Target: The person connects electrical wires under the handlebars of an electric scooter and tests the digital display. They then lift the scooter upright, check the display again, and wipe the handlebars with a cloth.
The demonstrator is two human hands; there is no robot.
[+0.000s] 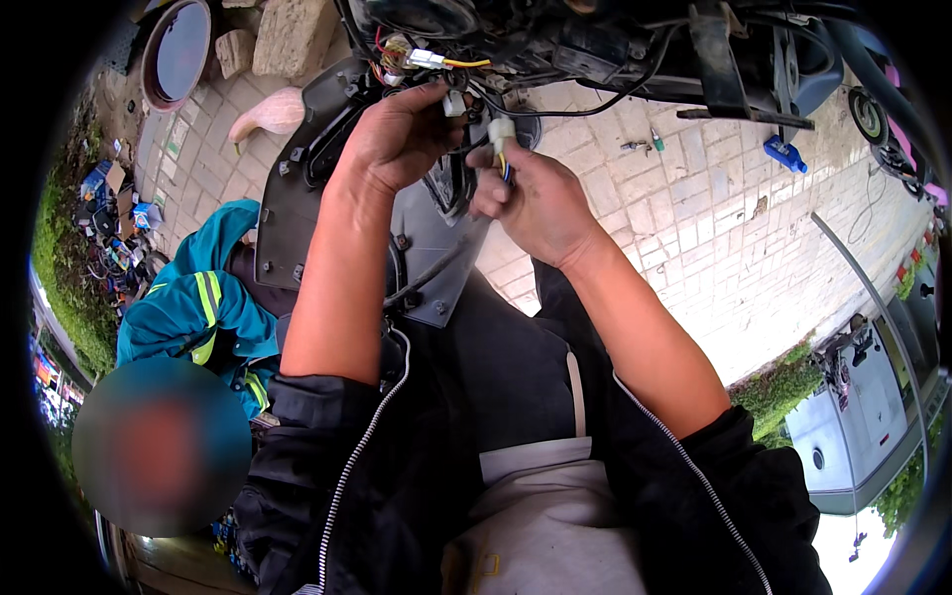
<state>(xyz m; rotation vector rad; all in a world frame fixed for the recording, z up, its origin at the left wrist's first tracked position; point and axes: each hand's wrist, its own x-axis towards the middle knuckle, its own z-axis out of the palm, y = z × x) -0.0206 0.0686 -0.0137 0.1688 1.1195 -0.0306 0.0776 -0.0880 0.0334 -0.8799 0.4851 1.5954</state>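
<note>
My left hand [407,139] is closed at the wiring under the vehicle's dark frame, its fingertips round a small white plug connector [454,103]. Facing it, my right hand [540,203] pinches another whitish plug connector [502,130] with yellow and blue wires [506,169] running out of it. The two connectors are apart. Just above my left hand hangs a further white connector [426,59] with a yellow wire, beside a bundle of thin coloured wires [395,52]. A black cable [605,104] loops away to the right.
Dark plastic body panels [322,208] stand beneath my forearms. A person in a teal jacket [208,307] with reflective stripes is close on the left. On the paving lie a gourd [273,112], a blue bottle [785,154] and a small green-ended item [656,140]. A round basin [180,55] sits far left.
</note>
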